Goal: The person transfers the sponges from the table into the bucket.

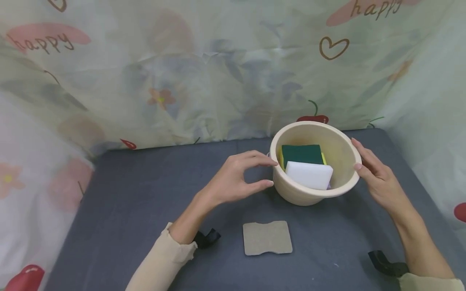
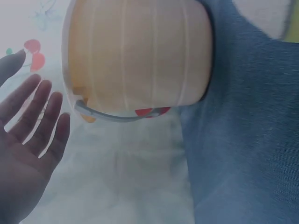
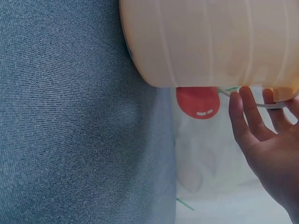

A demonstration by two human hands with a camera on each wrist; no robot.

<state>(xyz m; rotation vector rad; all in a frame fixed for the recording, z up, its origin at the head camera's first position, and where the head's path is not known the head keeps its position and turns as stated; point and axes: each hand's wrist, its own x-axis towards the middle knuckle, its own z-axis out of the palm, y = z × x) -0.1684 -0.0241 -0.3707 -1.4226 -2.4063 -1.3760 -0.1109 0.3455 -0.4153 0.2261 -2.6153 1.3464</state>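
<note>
A cream plastic bucket (image 1: 298, 196) stands on the dark blue cloth, slightly tilted in view. Inside lie a green-and-yellow scouring sponge (image 1: 302, 154) and a white sponge block (image 1: 309, 175) in front of it. At the bucket's left rim is my left hand (image 1: 240, 178), fingers spread and thumb apart, holding nothing. My right hand (image 1: 376, 178) is at the right rim, with thumb and fingertips at or very near its outer side. The right wrist view shows that hand's fingers (image 3: 238, 116) loosely extended by the bucket's handle (image 3: 268, 106). The left wrist view shows another handle end (image 2: 117, 117).
A flat grey card (image 1: 267, 238) with notched long edges lies in front of the bucket. Behind the dark blue surface (image 1: 145, 202) hangs a printed curtain (image 1: 218, 81), close to the bucket's back. Black straps (image 1: 387, 264) are on both wrists.
</note>
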